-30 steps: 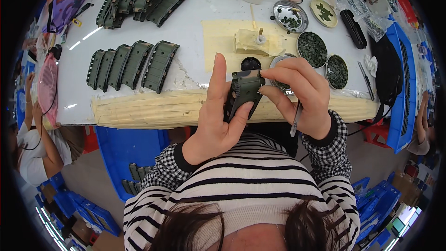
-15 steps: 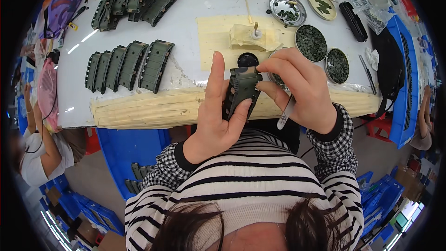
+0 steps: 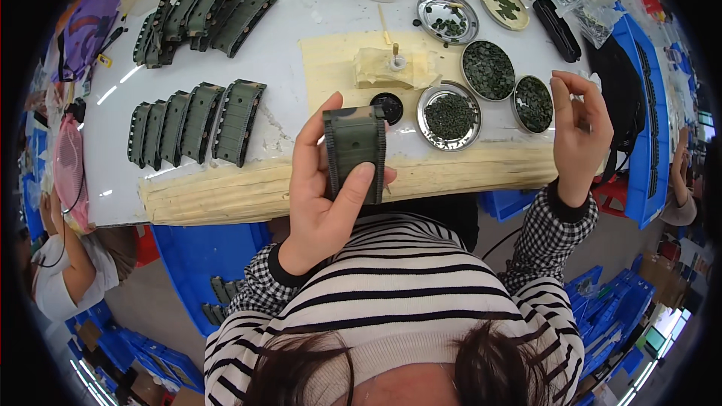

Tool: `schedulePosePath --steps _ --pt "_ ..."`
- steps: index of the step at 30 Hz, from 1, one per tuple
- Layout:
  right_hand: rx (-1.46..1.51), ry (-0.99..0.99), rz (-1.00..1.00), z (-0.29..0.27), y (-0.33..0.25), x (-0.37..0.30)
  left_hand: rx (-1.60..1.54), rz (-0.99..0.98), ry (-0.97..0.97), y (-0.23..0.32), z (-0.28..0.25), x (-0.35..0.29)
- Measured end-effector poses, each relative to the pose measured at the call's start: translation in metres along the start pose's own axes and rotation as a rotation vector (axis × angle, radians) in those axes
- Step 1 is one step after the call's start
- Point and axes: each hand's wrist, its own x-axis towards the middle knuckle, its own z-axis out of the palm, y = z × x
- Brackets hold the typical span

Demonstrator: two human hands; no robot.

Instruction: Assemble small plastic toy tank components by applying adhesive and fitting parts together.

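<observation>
In my left hand (image 3: 314,194) is a curved dark green camouflage part (image 3: 355,152) with ridged side edges. My thumb presses on its face and the fingers wrap behind it. My right hand (image 3: 580,135) is raised over the table's right side, beside a round tin of dark green flat pieces (image 3: 533,104). Its fingers are curled, with thumb and index tips close together; whatever they hold is hidden. Beyond the held part lies a small round black lid (image 3: 387,108). Right of that lid sits a metal dish of fine green bits (image 3: 451,117).
Similar curved green parts stand in a front row (image 3: 197,122) and a back pile (image 3: 207,19) at left. A taped block (image 3: 391,69) holds a small pot with a stick. Another green-filled tin (image 3: 487,69), a metal plate (image 3: 448,18) and a black case (image 3: 556,30) are at right.
My right hand has left the curved part and moved right, toward the tins. The tweezers seen in it before no longer show. My left hand has shifted left with the part, turning its face upward.
</observation>
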Motion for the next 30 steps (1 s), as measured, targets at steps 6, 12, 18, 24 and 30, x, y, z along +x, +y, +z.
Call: schedulePosePath --steps 6,12,18,24,30 --pt "-0.204 -0.288 -0.044 -0.018 0.037 -0.004 -0.072 -0.060 -0.009 0.001 0.002 0.006" --pt "-0.222 -0.451 -0.055 -0.018 0.047 0.005 -0.073 -0.087 -0.013 0.000 0.004 0.001" --pt "-0.231 -0.590 -0.079 -0.016 0.055 0.020 -0.118 -0.081 -0.006 -0.001 0.002 -0.001" --pt "-0.254 -0.592 -0.098 -0.015 0.054 0.019 -0.084 -0.047 -0.048 0.002 0.001 -0.001" --pt "-0.265 -0.568 -0.071 -0.012 0.048 0.014 -0.062 -0.036 -0.039 0.001 0.002 -0.002"
